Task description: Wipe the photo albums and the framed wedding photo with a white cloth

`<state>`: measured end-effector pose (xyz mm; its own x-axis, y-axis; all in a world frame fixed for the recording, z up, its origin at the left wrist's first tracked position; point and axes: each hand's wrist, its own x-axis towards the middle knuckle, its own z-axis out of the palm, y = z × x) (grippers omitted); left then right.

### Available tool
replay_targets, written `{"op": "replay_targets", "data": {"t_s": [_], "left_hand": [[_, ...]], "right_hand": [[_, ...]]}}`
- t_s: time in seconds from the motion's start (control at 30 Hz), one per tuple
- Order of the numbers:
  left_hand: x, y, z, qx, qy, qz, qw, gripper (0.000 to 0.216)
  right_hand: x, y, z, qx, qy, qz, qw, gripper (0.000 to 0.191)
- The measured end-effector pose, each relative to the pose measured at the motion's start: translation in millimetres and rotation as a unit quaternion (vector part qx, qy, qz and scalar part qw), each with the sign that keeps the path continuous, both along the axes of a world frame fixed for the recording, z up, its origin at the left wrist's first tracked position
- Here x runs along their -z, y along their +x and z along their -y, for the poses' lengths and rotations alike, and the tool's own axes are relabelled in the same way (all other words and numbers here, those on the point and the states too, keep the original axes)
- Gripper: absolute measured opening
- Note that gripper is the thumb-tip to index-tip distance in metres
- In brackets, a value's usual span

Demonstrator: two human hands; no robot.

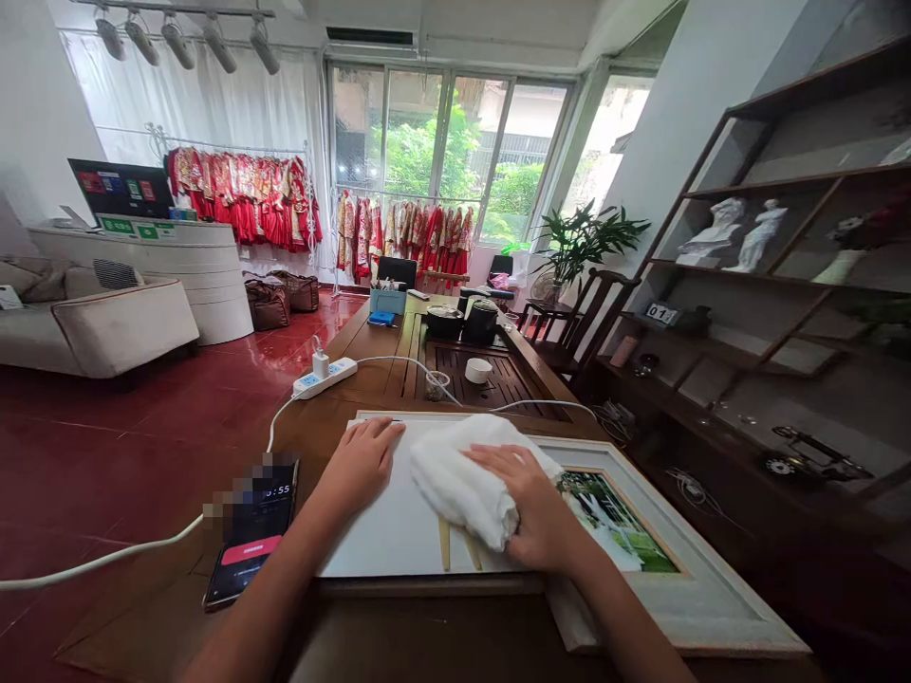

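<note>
My right hand [530, 507] grips a thick, folded white cloth [462, 474] and presses it on a flat white panel [377, 531]. My left hand [366, 460] lies on the panel's upper left part, fingers stretched out near its far edge, holding nothing. Below the cloth two pale gold strips [445, 545] show on the panel; the cloth hides their upper ends. To the right, partly behind my right hand and forearm, lies a white picture frame [712, 579] with an outdoor photo [626, 522] in it.
Left of my forearm lies a phone [252, 531] with its screen lit. A power strip [325, 378] with a white cable stands farther up the wooden table [342, 346]. Beyond the panel are a tea tray [512, 375], a white bowl [478, 370] and dark pots [480, 321].
</note>
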<state>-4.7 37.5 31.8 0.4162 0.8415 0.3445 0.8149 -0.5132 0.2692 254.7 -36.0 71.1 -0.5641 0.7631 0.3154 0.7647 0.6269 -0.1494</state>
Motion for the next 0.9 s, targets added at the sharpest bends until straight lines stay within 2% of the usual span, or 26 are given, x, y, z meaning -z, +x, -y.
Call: {"op": "replay_targets", "data": {"t_s": [0.1,0.2,0.3,0.5,0.6,0.7,0.9], "left_hand": [[-1.4,0,0,0.004,-0.002,-0.010,1.000,0.041],[-1.6,0,-1,0.006,-0.003,-0.015,1.000,0.041],[0.0,0,-1,0.002,-0.007,-0.009,1.000,0.041],[-0.3,1,0,0.001,-0.008,0.000,1.000,0.041],[-0.7,0,0,0.001,-0.005,0.004,1.000,0.040],[0.4,-1,1,-0.001,-0.002,0.006,1.000,0.040],[2.2,0,-2,0.002,-0.002,-0.004,1.000,0.042]], "right_hand": [[-5.4,-14,8,-0.099,-0.046,0.007,0.994,0.075],[-8.5,-20,12,-0.124,-0.066,0.012,0.990,0.072],[-6.8,-13,8,-0.067,-0.051,0.002,0.997,0.072],[4.4,12,-7,0.116,0.026,0.001,0.993,0.067],[6.8,16,-9,0.155,0.045,0.005,0.987,0.068],[6.1,11,-6,0.119,0.042,0.012,0.992,0.070],[-1.1,-12,7,-0.051,-0.013,0.016,0.998,0.076]]}}
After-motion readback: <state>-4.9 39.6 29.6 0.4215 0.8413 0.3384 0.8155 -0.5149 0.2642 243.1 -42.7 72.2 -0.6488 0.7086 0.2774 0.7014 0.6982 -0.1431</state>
